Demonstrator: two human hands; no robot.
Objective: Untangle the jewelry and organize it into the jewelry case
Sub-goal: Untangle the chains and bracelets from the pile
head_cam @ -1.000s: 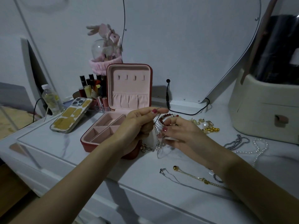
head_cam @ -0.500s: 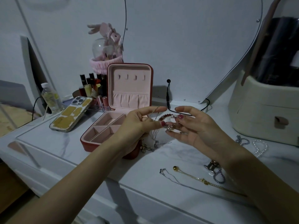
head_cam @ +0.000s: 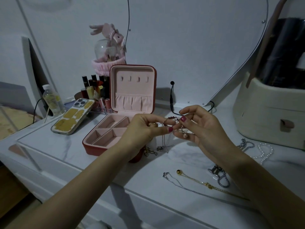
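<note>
Both hands meet above the white table (head_cam: 99,162), just to the right of the open jewelry case (head_cam: 113,129). The left hand (head_cam: 142,129) has its fingers curled, thumb and forefinger pinching part of a tangled cluster of jewelry (head_cam: 166,124), with a small ring-like piece showing at its fingertips. The right hand (head_cam: 201,129) faces it, thumb and fingers pinching the other side of the same cluster; a small pearl-like bead hangs against its palm. Thin silver chains (head_cam: 165,142) drop from the cluster down to the table, where their ends lie in a little heap beside the case. A string of dark red beads shows just behind the fingertips.

The case is red outside and pink inside, its lid standing upright with four small hooks and a gathered pocket; the divided compartments of its base hold nothing visible.

Nearer the front edge lie a thin silver chain (head_cam: 178,182) and a gold chain (head_cam: 203,182) with a round gold end, roughly side by side. To their right sits a thicker silver link chain (head_cam: 222,180), partly hidden by the right forearm. Farther right are a pearl strand (head_cam: 264,151) and another silver chain (head_cam: 245,144).

A phone (head_cam: 72,119) lies to the left of the case, with a small bottle (head_cam: 51,100) and lipsticks (head_cam: 95,90) behind it.
</note>
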